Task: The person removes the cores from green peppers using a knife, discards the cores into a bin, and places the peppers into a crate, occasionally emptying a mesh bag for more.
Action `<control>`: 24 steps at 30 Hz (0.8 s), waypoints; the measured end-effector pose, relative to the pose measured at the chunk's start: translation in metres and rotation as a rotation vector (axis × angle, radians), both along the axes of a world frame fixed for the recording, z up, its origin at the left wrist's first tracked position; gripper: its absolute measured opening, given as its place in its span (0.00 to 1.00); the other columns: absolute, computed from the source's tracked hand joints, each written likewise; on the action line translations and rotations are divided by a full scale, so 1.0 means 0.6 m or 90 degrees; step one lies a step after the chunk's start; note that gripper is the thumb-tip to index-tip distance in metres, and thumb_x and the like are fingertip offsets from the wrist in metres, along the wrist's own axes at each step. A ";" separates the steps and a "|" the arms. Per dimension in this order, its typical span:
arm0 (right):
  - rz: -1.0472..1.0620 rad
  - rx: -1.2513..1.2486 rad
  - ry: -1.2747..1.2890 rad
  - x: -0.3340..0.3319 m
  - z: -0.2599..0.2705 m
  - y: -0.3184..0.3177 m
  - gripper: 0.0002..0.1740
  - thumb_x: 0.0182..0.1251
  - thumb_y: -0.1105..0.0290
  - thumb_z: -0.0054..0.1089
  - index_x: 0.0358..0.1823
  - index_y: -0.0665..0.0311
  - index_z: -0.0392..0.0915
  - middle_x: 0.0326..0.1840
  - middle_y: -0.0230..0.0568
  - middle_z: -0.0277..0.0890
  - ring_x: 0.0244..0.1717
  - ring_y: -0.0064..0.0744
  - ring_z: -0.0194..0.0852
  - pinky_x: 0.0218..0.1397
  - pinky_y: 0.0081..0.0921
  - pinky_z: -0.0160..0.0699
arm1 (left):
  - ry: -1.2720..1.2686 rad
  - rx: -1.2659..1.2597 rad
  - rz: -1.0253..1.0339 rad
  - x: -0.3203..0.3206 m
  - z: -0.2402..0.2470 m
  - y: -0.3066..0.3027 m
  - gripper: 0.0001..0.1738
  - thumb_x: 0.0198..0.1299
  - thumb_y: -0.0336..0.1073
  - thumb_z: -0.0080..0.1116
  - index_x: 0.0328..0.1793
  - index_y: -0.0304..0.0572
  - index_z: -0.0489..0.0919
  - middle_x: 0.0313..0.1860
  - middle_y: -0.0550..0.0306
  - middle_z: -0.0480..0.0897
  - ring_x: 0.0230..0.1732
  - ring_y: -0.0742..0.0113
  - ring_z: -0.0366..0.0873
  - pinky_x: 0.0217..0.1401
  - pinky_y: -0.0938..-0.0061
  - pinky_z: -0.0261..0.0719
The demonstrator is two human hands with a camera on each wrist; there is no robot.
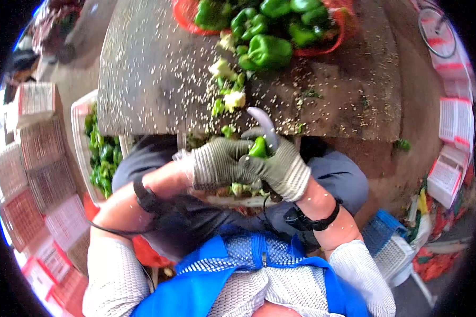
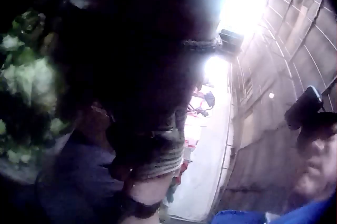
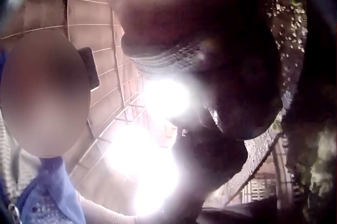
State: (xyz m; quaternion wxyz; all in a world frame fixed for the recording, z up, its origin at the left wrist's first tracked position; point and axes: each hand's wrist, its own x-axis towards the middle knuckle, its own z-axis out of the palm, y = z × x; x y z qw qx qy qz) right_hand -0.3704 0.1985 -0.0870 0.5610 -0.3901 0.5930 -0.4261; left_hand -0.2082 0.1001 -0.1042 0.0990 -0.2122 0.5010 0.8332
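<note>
Both hands wear grey-green knit gloves and meet in front of the lap in the head view. My left hand [image 1: 219,162] holds a green pepper [image 1: 258,148], which shows between the two hands. My right hand [image 1: 281,168] grips a knife whose curved blade [image 1: 264,124] points up and away past the pepper. Its handle is hidden in the glove. Pale pepper cores [image 1: 234,99] and green bits lie on the board's near edge, just beyond the hands. Under the hands is a container with more cores [image 1: 241,189]. Both wrist views are dark around the gloves.
A wooden board [image 1: 153,79] strewn with seeds stretches ahead. Whole green peppers [image 1: 269,52] sit at its far side, around a red basket [image 1: 188,18]. At left, a white crate [image 1: 82,113] holds green pepper pieces [image 1: 104,158]. Stacked crates [image 1: 39,142] and a blue basket [image 1: 381,232] flank the person.
</note>
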 end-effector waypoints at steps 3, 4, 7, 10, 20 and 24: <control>0.005 -0.009 0.030 -0.013 0.036 -0.019 0.37 0.60 0.53 0.72 0.65 0.62 0.68 0.50 0.41 0.78 0.48 0.29 0.76 0.54 0.28 0.76 | -0.021 0.072 0.054 -0.011 0.053 -0.020 0.24 0.54 0.27 0.71 0.58 0.37 0.78 0.48 0.63 0.84 0.50 0.77 0.77 0.54 0.76 0.79; 0.006 -0.045 0.065 -0.017 0.031 -0.023 0.34 0.62 0.52 0.70 0.63 0.64 0.69 0.47 0.40 0.79 0.46 0.30 0.77 0.53 0.27 0.77 | -0.002 0.130 0.068 -0.014 0.068 -0.026 0.19 0.57 0.28 0.68 0.55 0.36 0.79 0.44 0.64 0.84 0.45 0.78 0.78 0.50 0.77 0.79; -0.043 0.075 -0.039 -0.036 0.067 -0.043 0.19 0.69 0.56 0.63 0.50 0.64 0.78 0.41 0.34 0.81 0.44 0.23 0.76 0.51 0.24 0.76 | 0.034 0.398 0.084 -0.004 0.071 -0.022 0.20 0.55 0.27 0.68 0.55 0.37 0.79 0.45 0.62 0.83 0.46 0.73 0.79 0.51 0.74 0.80; -0.117 0.111 -0.050 -0.037 0.065 -0.054 0.22 0.67 0.54 0.65 0.50 0.65 0.79 0.42 0.34 0.82 0.45 0.22 0.76 0.52 0.24 0.76 | -0.025 0.339 0.128 0.001 0.071 -0.032 0.33 0.46 0.43 0.77 0.57 0.35 0.79 0.49 0.58 0.83 0.49 0.67 0.81 0.54 0.73 0.79; -0.099 -0.119 -0.033 -0.042 0.030 -0.046 0.44 0.54 0.41 0.72 0.63 0.65 0.70 0.48 0.40 0.78 0.49 0.29 0.77 0.54 0.29 0.78 | -0.036 0.079 0.124 -0.020 0.075 -0.058 0.33 0.65 0.41 0.63 0.73 0.39 0.67 0.63 0.62 0.77 0.62 0.72 0.71 0.66 0.73 0.71; -0.138 -0.045 0.009 -0.044 0.031 -0.048 0.43 0.49 0.50 0.80 0.61 0.65 0.69 0.43 0.35 0.77 0.42 0.26 0.76 0.47 0.27 0.79 | 0.008 -0.063 0.245 -0.046 0.049 -0.017 0.28 0.68 0.42 0.61 0.69 0.37 0.70 0.59 0.59 0.78 0.59 0.72 0.73 0.63 0.74 0.73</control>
